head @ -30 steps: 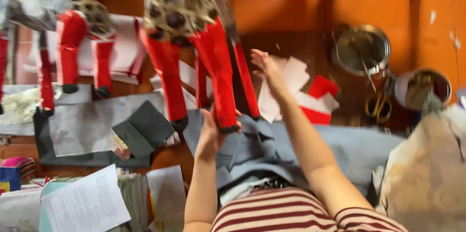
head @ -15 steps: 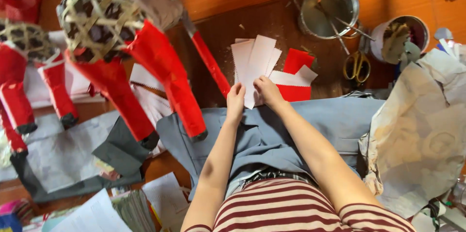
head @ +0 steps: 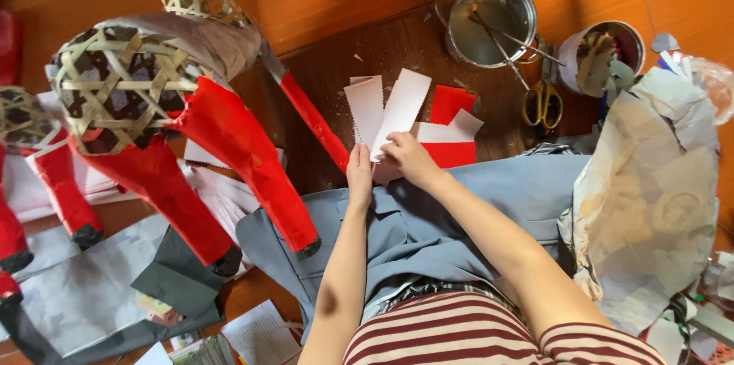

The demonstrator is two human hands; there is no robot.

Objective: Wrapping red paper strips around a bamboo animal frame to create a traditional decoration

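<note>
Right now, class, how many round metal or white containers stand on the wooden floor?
2: a steel pot at top centre, holding thin tools, and a white tub right of it, beyond the yellow-handled scissors. Others may be hidden under the crumpled paper.

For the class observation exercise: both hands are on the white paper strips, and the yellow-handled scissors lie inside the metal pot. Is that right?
Not quite. In the head view the scissors lie on the wooden floor beside the metal pot, not inside it. The left hand and right hand are indeed on the white paper strips.
</note>
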